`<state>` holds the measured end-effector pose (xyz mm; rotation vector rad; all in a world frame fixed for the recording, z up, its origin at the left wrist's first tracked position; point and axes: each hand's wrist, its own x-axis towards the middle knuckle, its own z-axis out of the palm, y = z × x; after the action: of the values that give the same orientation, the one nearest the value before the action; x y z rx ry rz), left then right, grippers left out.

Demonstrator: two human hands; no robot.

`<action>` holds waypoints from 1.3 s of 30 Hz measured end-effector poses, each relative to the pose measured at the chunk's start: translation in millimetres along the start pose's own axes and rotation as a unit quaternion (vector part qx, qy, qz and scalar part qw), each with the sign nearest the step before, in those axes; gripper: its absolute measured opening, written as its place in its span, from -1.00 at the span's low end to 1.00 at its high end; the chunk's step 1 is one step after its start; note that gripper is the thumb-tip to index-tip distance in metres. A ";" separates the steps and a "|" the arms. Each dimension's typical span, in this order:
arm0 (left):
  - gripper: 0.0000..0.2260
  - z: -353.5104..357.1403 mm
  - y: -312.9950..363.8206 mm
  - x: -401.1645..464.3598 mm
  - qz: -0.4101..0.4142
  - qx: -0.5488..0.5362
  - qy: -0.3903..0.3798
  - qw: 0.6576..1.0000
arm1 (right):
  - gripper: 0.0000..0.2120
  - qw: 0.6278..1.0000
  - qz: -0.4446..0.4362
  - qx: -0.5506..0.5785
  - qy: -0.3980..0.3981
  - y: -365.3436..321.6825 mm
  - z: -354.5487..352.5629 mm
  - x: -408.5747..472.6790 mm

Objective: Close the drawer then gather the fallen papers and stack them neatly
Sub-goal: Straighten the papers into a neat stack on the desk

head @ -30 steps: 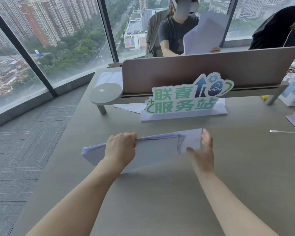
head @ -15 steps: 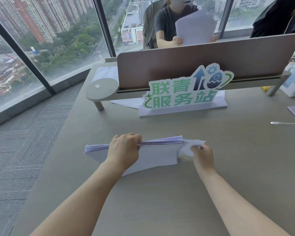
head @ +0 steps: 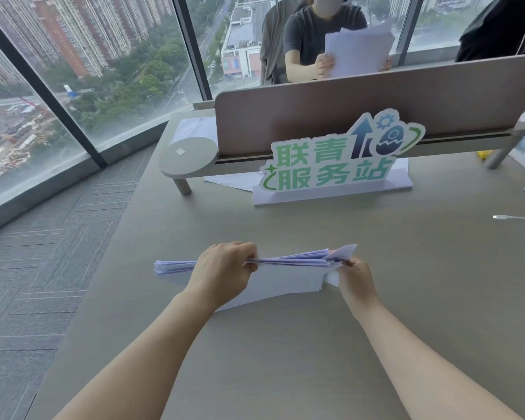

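Note:
A stack of white papers [head: 285, 278] stands on its long edge on the grey table [head: 285, 359], tilted toward me. My left hand [head: 225, 272] grips the top edge of the stack near its middle. My right hand [head: 355, 272] pinches the stack's right end, where a few sheet corners stick out unevenly. The left end of the stack juts out past my left hand. No drawer is in view.
A green and white sign [head: 337, 159] stands behind the papers, before a brown desk divider [head: 376, 104]. A white cable [head: 515, 217] lies at the right. Loose sheets [head: 237, 180] lie under the shelf. A person across the table holds papers [head: 358, 50].
My right hand went from open beside the stack to pinching its right end. The stack is squeezed tighter and sits a little nearer to me.

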<state>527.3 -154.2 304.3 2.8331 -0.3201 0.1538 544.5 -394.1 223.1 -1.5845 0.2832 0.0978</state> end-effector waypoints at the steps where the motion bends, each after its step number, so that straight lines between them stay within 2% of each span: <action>1: -0.97 0.3 0.3 -0.2 -0.002 -0.003 0.000 1.000 | -0.55 1.000 -0.001 -0.012 -0.026 0.4 2.1 -1.9; 3: -0.97 0.2 0.0 -0.2 -0.006 -0.003 0.003 1.000 | -0.62 0.997 -0.011 -0.029 -0.068 -3.0 5.4 -5.8; 6: -0.97 -1.6 -0.7 0.6 -0.014 -0.003 0.008 1.000 | -0.77 0.996 -0.001 -0.068 -0.052 0.6 2.8 -3.8; 9: -0.96 -2.6 -0.6 2.5 -0.013 0.000 0.008 1.000 | -0.85 0.993 0.018 -0.089 -0.079 7.9 -2.7 -2.9; 15: -0.97 -5.0 -0.2 3.8 0.002 -0.006 -0.003 1.000 | -0.81 0.996 -0.001 0.042 -0.073 6.4 -6.7 -9.3; 18: -0.97 -5.8 1.8 4.1 0.014 -0.022 -0.008 1.000 | -0.78 0.991 -0.011 0.019 -0.131 4.4 0.1 -9.7; 24: -0.98 -4.8 1.4 4.9 0.038 -0.021 0.029 0.999 | -0.84 0.991 -0.007 0.001 -0.133 3.0 8.7 -8.1; 27: -0.95 -2.5 -6.3 4.9 0.061 0.017 0.043 0.997 | -0.81 0.994 -0.020 0.015 -0.111 2.3 8.2 -10.1; 32: -0.89 -3.2 -43.6 -1.6 -0.048 0.089 0.077 0.992 | -0.74 0.996 -0.007 0.060 -0.058 4.4 -2.1 -7.3; 35: -0.89 -5.9 -64.5 -6.0 -0.119 0.089 0.093 0.984 | -0.74 0.998 0.001 0.060 -0.035 5.6 -9.3 -2.6; 37: -0.89 -5.4 -77.4 -8.1 -0.161 0.014 0.095 0.982 | -0.75 0.998 -0.005 0.059 -0.033 5.2 -12.5 -1.3; 39: -0.82 -4.1 -87.2 -11.1 -0.214 -0.142 0.095 0.962 | -0.76 0.997 -0.004 0.061 -0.037 5.3 -15.9 -0.7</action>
<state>536.6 -69.2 283.3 2.5041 0.2909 0.2596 540.8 -409.9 218.8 -1.4584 0.2214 0.1300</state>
